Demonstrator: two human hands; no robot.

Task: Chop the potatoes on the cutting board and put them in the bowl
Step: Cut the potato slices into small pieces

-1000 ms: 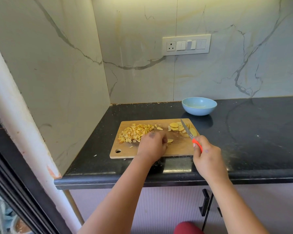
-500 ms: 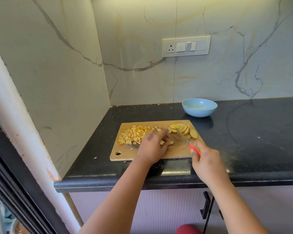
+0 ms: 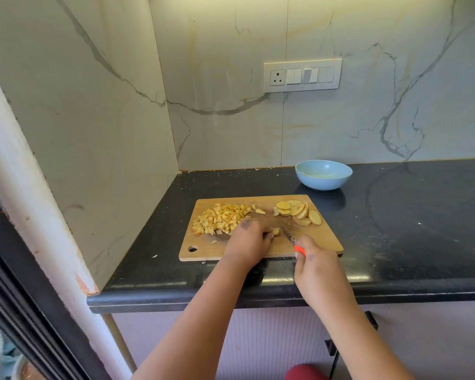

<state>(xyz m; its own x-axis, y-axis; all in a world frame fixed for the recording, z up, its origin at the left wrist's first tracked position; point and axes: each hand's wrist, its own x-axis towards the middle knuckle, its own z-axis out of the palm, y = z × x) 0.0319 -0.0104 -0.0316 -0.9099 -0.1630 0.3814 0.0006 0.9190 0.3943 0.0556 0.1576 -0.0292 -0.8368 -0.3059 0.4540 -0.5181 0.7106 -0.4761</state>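
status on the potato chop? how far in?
Done: a pile of diced potato on the cutting board. In hand: left hand holds a small piece, right hand works the knife beside it. Left: the round slices are uncut, and the bowl looks empty.

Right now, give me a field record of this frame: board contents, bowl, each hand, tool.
cutting board: wooden cutting board on the black counter, hanging hole at its near left corner
diced potato: pile on the board's left half
potato slices: uncut rounds at the board's far right
bowl: blue bowl behind the board, no potato visible inside
left hand: left hand holds a potato piece down on the board
right hand: right hand grips the knife, orange handle, blade beside the held piece
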